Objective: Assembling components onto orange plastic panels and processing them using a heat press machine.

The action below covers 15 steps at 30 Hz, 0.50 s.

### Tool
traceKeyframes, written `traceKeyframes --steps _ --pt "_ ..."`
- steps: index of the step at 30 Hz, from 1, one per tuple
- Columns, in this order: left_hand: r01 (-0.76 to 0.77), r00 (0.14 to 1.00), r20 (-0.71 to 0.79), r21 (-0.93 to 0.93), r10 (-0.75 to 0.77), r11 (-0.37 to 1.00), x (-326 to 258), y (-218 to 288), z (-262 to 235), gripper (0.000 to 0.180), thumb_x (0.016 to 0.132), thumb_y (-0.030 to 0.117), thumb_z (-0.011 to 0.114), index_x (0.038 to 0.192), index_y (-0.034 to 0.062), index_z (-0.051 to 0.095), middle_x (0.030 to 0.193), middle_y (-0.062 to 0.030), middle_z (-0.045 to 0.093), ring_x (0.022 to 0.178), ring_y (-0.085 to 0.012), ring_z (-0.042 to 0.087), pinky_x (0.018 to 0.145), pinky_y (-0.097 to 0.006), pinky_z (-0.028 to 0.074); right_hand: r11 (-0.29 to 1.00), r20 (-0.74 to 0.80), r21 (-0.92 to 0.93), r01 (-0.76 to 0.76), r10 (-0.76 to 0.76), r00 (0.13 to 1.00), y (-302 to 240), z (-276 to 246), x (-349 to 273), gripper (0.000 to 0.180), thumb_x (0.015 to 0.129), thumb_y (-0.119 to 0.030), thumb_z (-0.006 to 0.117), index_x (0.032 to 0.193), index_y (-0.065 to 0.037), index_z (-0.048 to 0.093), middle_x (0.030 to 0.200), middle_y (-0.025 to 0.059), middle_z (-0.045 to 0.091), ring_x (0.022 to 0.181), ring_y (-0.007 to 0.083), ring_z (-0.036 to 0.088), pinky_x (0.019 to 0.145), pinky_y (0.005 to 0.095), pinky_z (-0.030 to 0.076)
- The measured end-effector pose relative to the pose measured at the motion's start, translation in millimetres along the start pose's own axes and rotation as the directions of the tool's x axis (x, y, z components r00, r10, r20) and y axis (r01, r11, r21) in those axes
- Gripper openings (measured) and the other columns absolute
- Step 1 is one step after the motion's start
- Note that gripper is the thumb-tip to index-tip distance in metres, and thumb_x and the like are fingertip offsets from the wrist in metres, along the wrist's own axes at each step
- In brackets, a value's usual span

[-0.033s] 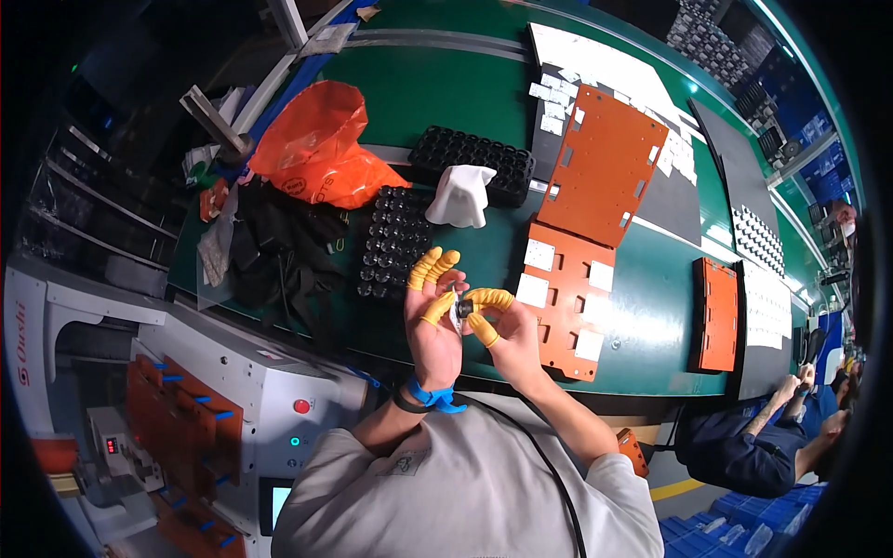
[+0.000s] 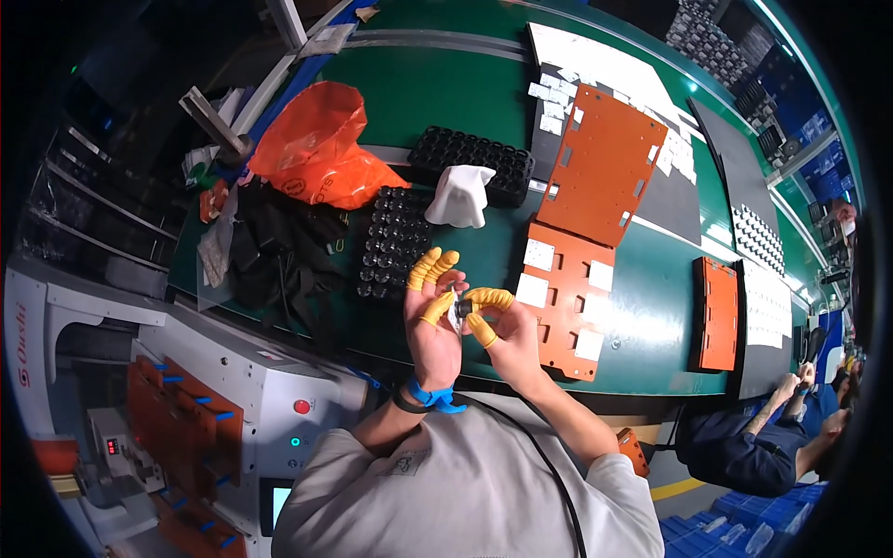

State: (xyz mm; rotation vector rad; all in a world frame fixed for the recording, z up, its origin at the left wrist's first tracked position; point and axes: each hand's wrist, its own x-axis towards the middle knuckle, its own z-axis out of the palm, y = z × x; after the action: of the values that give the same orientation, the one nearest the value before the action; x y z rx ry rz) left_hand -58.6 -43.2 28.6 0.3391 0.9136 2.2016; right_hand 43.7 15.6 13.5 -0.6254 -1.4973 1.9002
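Observation:
Yellow finger cots cover several fingertips on both of my hands, held close together over the near edge of the green table. My right hand (image 2: 512,337) pinches a small black round part (image 2: 464,308) between thumb and forefinger. Against that part, my left hand (image 2: 435,339) grips a small whitish piece (image 2: 454,317) with its thumb and a finger; its other fingers point up. The fingers hide much of both pieces. A blue strap (image 2: 433,397) circles my left wrist. Just beyond the left hand lies a black tray (image 2: 365,279) of glossy dark round parts.
A crumpled white cloth (image 2: 460,197) and a second black tray (image 2: 474,158) sit farther back. Left are an orange bag (image 2: 316,149) and black fabric (image 2: 279,260). Orange plates (image 2: 605,167), one with white cards (image 2: 534,290), lie right. At far right, a co-worker (image 2: 753,442) works.

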Motion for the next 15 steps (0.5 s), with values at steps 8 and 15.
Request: traceKeyframes --steps 8,15 --pt "0.039 0.999 0.025 -0.041 -0.038 0.998 1 -2 1 0.045 0.093 0.004 0.046 0.137 -0.0026 0.046 0.131 -0.0155 0.056 0.121 -0.0252 0.057 0.111 -0.038 0.04 0.947 0.034 -0.292 0.135 -0.131 0.991 -8 -4 1 0.03 0.085 0.001 0.071 0.114 0.002 0.061 0.105 0.0095 0.066 0.093 0.018 0.066 0.084 0.0323 0.056" --pt "0.09 0.99 0.108 0.048 -0.095 0.995 0 1 7 0.043 0.1 0.014 0.039 0.14 -0.0024 0.045 0.137 -0.0179 0.056 0.131 -0.0285 0.052 0.115 -0.04 0.036 0.935 0.067 -0.317 0.156 -0.142 0.988 -10 -10 0 0.029 0.084 -0.001 0.074 0.111 0.002 0.064 0.099 0.0096 0.067 0.086 0.0195 0.069 0.08 0.032 0.056"
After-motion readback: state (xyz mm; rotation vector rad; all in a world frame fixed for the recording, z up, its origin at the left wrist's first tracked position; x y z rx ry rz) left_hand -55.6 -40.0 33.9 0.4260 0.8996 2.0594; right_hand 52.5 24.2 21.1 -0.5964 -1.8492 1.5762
